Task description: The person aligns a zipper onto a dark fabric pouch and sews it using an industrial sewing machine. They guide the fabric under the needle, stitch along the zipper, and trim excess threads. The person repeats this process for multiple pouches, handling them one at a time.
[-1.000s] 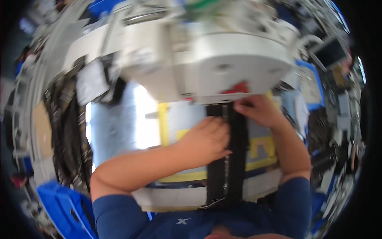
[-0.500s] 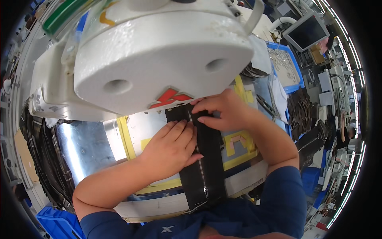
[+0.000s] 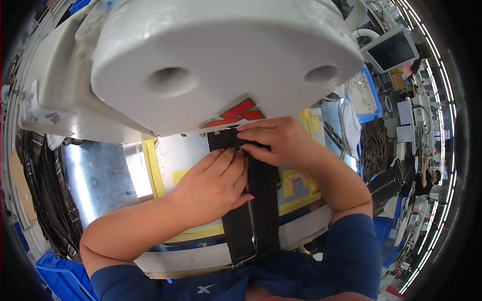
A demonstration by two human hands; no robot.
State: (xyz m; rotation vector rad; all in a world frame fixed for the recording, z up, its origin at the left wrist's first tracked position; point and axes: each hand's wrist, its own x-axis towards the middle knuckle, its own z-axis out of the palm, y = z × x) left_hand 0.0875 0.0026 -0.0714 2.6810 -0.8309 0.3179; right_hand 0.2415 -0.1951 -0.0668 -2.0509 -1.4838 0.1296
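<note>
My left hand lies over a black fabric strip, fingers lightly bent on it and thumb apart, beside a metal zipper that runs along the strip. My right hand rests on the strip's far end, index finger and thumb apart, just below the front of a large white sewing machine head with a red emblem. The needle area is hidden under the head. Yellow tape edges the plate beneath the strip.
Dark garment pieces are piled at left, above a blue crate. At right are a blue-rimmed tray of small metal parts, a monitor, brown fabric pieces and, farther off, another person.
My view has shifted, so the machine head appears sharper and larger than a second ago. Since half a second ago my right index finger has straightened slightly over the strip; my left hand stays on it.
</note>
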